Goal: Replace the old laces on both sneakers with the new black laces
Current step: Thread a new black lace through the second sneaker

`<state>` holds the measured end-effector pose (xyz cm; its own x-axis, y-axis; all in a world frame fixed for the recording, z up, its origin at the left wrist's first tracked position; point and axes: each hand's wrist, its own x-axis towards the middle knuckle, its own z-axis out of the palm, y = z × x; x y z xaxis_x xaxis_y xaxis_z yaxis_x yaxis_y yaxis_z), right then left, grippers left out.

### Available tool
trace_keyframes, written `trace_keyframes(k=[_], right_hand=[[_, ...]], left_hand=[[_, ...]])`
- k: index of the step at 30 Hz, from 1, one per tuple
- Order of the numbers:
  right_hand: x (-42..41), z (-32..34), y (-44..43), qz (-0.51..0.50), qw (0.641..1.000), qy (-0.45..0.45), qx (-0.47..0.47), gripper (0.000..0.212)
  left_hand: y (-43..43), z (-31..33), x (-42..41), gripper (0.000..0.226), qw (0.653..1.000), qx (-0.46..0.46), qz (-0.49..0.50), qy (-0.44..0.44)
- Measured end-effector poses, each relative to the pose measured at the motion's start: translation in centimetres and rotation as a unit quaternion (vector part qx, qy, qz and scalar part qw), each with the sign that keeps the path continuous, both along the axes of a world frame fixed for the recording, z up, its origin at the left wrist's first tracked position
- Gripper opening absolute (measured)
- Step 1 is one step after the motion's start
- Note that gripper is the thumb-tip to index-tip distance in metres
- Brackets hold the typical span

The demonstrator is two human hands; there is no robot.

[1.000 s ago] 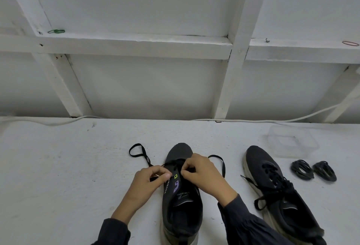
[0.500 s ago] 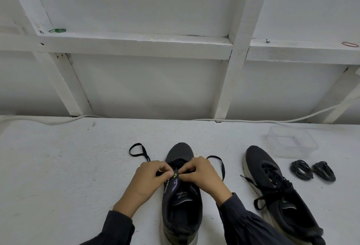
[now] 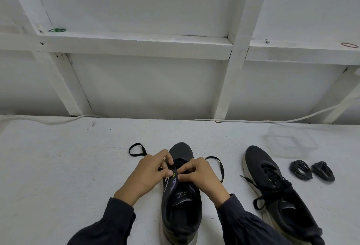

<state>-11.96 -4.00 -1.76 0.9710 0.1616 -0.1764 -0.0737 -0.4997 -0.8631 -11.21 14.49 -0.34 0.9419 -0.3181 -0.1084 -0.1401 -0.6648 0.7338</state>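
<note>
Pinching the lace (image 3: 138, 155) at the throat of the near sneaker (image 3: 181, 215), at 6 o'clock on the counter (image 3: 58, 166) — with left hand (image 3: 150, 170) and right hand (image 3: 196, 174), fingers of both curled tight on it. Loose lace ends looped out at 10 and 2 o'clock off the toe. At 3 o'clock, second sneaker (image 3: 276, 192), laced; past it — coiled new laces (image 3: 301, 170) beside a clear tub (image 3: 292, 143).

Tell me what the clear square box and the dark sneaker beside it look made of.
Clear square box: likely thin plastic; the white table shows through it. Dark sneaker: probably matte woven fabric upper, no shine, on a pale rubbery-looking sole.
</note>
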Motion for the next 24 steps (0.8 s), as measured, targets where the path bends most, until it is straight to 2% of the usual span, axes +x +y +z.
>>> trace_keyframes(k=[4,7,13,19,24], right_hand=[[0.0,0.0,0.1,-0.002,1.000,0.000,-0.007,0.021],[0.0,0.0,0.1,-0.006,1.000,-0.001,-0.008,0.012],[-0.1,0.2,0.0,-0.005,1.000,0.006,0.001,0.011],[-0.3,0.4,0.0,-0.003,1.000,0.012,-0.010,0.010],[-0.3,0.4,0.4,0.014,0.998,-0.004,-0.068,0.008]], left_hand=[[-0.1,-0.1,0.0,0.019,1.000,-0.002,0.003,0.002],[-0.2,-0.1,0.0,0.017,1.000,-0.001,0.008,-0.004],[-0.5,0.1,-0.1,0.017,1.000,0.021,-0.003,-0.013],[-1.1,0.2,-0.2,0.024,0.999,0.018,-0.013,-0.023],[-0.7,-0.3,-0.4,0.008,0.999,-0.003,0.007,-0.034]])
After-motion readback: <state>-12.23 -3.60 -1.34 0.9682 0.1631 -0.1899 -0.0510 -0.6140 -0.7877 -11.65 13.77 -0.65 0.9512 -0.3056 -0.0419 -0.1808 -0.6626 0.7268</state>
